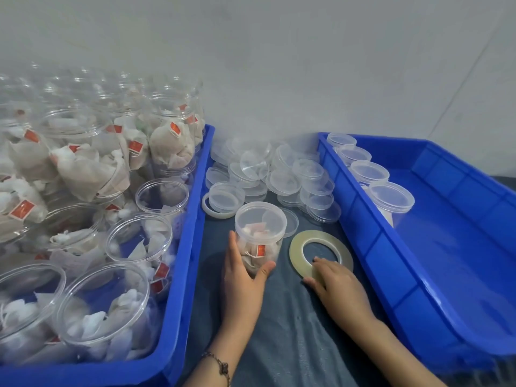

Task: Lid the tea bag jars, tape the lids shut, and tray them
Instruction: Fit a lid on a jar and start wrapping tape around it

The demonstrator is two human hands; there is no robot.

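Left hand (244,277) grips lidded jar (259,236) low on its wall, standing on counter between bins. Right hand (333,280), fingers relaxed, rests on tape roll (321,251). Jar probably light, slick, thin-walled; hold mid-body.

open jars (83,191) in left bin (192,247), loose lids (273,174) between bins, lidded jars (371,174) in right bin (363,247)
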